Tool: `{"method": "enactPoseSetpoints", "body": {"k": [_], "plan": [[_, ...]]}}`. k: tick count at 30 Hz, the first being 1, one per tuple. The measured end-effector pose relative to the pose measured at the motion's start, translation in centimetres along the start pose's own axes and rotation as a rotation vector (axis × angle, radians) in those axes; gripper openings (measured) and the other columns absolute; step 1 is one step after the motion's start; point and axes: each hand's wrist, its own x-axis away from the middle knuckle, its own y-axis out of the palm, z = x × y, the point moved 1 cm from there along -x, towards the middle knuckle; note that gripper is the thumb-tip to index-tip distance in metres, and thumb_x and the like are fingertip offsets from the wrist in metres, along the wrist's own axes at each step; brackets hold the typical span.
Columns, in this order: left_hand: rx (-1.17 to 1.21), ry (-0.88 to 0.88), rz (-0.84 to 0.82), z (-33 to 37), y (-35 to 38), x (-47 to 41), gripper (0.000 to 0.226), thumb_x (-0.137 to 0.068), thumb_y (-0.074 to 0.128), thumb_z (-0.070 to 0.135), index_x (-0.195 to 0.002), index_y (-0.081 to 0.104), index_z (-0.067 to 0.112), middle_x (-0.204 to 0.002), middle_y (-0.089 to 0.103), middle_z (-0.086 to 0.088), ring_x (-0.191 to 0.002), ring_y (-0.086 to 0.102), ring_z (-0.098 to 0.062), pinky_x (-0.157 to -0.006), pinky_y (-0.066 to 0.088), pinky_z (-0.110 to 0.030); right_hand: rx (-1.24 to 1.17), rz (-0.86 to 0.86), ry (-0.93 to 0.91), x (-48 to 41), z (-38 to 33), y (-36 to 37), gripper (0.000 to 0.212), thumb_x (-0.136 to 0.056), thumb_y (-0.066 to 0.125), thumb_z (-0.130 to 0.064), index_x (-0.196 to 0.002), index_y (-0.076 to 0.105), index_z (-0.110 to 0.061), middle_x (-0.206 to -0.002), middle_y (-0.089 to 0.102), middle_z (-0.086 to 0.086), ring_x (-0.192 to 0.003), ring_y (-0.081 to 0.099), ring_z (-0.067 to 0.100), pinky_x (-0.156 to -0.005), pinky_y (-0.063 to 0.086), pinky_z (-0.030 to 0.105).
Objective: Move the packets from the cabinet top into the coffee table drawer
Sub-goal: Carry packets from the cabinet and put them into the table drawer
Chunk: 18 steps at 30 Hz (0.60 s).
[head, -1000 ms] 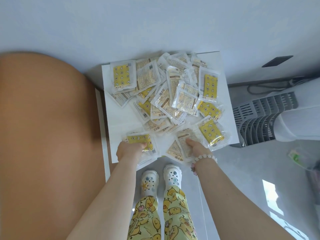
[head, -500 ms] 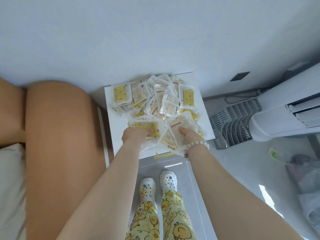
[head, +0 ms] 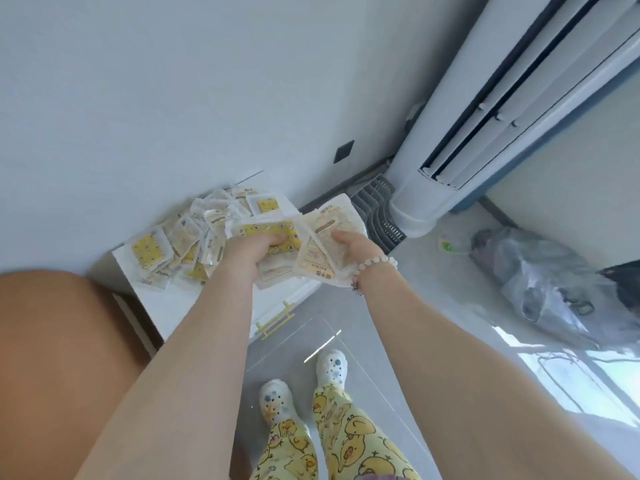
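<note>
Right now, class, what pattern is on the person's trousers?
Yellow cartoon chicks on pale yellow trousers, seen best in the head view.

Yellow-and-clear packets (head: pixel 180 242) heaped on the white cabinet top (head: pixel 166 303).

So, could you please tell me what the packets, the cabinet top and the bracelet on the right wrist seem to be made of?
The yellow-printed clear packets look like thin glossy plastic film: they crinkle and glint. The white flat cabinet top looks like smooth laminate or painted board; which one is unclear. The pale round-bead bracelet looks like polished stone, glass or plastic beads; the picture cannot settle it.
</note>
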Motion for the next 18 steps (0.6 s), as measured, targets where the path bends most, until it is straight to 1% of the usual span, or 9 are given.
{"method": "enactPoseSetpoints", "body": {"k": [2, 4, 7, 9, 11, 13, 15, 16, 18], "plan": [[-0.062, 0.035, -0.052, 0.9, 1.9, 1.0, 0.036, -0.076, 0.078, 0.020, -0.107, 0.063, 0.007, -0.109, 0.060, 0.002, -0.091, 0.056, -0.017, -0.070, 0.045, -0.027, -0.057, 0.030, -0.017, 1.7, -0.9, -2.3, 0.052, -0.061, 0.081, -0.028, -0.109, 0.064, -0.016, -0.105, 0.069, 0.008, -0.089, 0.069, 0.030, -0.080, 0.056, 0.045], [-0.109, 0.031, -0.107, 1.5, 3.9, 2.3, 0.030, -0.074, 0.079, 0.017, -0.098, 0.065, 0.007, -0.107, 0.067, -0.005, -0.091, 0.064, -0.021, -0.073, 0.053, -0.032, -0.110, 0.052, -0.019, 2.9, -1.5, -4.5, 0.051, -0.062, 0.080, -0.027, -0.109, 0.065, -0.017, -0.106, 0.070, 0.008, -0.090, 0.070, 0.030, -0.082, 0.055, 0.049], [-0.177, 0.007, -0.199, 2.2, 6.8, 3.7, 0.059, -0.054, 0.089, 0.027, -0.105, 0.066, 0.007, -0.107, 0.069, -0.008, -0.094, 0.067, -0.027, -0.082, 0.055, -0.045, -0.152, 0.053, -0.023, 4.1, -2.0, -7.8, 0.061, -0.061, 0.079, -0.035, -0.118, 0.062, -0.021, -0.114, 0.067, 0.005, -0.099, 0.067, 0.028, -0.092, 0.051, 0.047], [-0.269, 0.020, -0.222, 2.2, 9.0, 3.7, 0.079, -0.039, 0.091, 0.035, -0.109, 0.067, 0.010, -0.111, 0.069, -0.005, -0.092, 0.067, -0.025, -0.078, 0.055, -0.043, -0.159, 0.073, -0.002, 5.0, -2.0, -10.4, 0.057, -0.069, 0.076, -0.038, -0.121, 0.059, -0.021, -0.118, 0.064, 0.004, -0.105, 0.063, 0.026, -0.097, 0.048, 0.043], [-0.330, 0.086, -0.266, 2.2, 11.7, 6.7, 0.055, -0.061, 0.087, 0.028, -0.108, 0.066, 0.008, -0.109, 0.068, -0.003, -0.077, 0.067, -0.015, -0.059, 0.052, -0.029, -0.212, 0.100, -0.017, 6.2, -1.8, -13.5, 0.055, -0.073, 0.075, -0.037, -0.121, 0.058, -0.016, -0.115, 0.064, 0.004, -0.102, 0.064, 0.025, -0.094, 0.050, 0.041], [-0.371, 0.160, -0.263, 1.6, 15.0, 9.7, 0.031, -0.075, 0.079, 0.017, -0.099, 0.064, 0.004, -0.100, 0.067, -0.007, -0.059, 0.064, -0.009, -0.043, 0.047, -0.022, -0.218, 0.127, -0.030, 6.8, -1.0, -17.0, 0.057, -0.075, 0.073, -0.042, -0.123, 0.055, -0.016, -0.114, 0.062, 0.001, -0.094, 0.064, 0.019, -0.080, 0.054, 0.034], [-0.424, 0.216, -0.271, 0.3, 18.3, 11.5, 0.042, -0.072, 0.082, 0.022, -0.105, 0.063, 0.004, -0.103, 0.065, -0.007, -0.073, 0.065, -0.011, -0.058, 0.048, -0.022, -0.234, 0.130, -0.035, 7.7, 0.1, -20.5, 0.052, -0.082, 0.066, -0.042, -0.125, 0.054, -0.016, -0.117, 0.061, 0.000, -0.096, 0.061, 0.016, -0.077, 0.052, 0.031], [-0.464, 0.211, -0.293, -0.6, 20.1, 12.1, 0.061, -0.061, 0.087, 0.030, -0.112, 0.063, 0.007, -0.110, 0.066, -0.005, -0.086, 0.065, -0.015, -0.067, 0.048, -0.026, -0.271, 0.135, -0.028, 8.2, 0.9, -22.6, 0.050, -0.084, 0.064, -0.041, -0.127, 0.054, -0.017, -0.119, 0.061, 0.000, -0.103, 0.061, 0.017, -0.086, 0.051, 0.031], [-0.518, 0.206, -0.317, -3.1, 24.1, 11.1, 0.095, -0.027, 0.090, 0.043, -0.113, 0.064, 0.013, -0.111, 0.068, -0.003, -0.093, 0.066, -0.021, -0.079, 0.053, -0.034, -0.358, 0.151, -0.005, 9.3, 2.7, -26.8, 0.050, -0.085, 0.063, -0.039, -0.130, 0.052, -0.018, -0.123, 0.059, 0.001, -0.111, 0.058, 0.016, -0.098, 0.044, 0.030]]}}
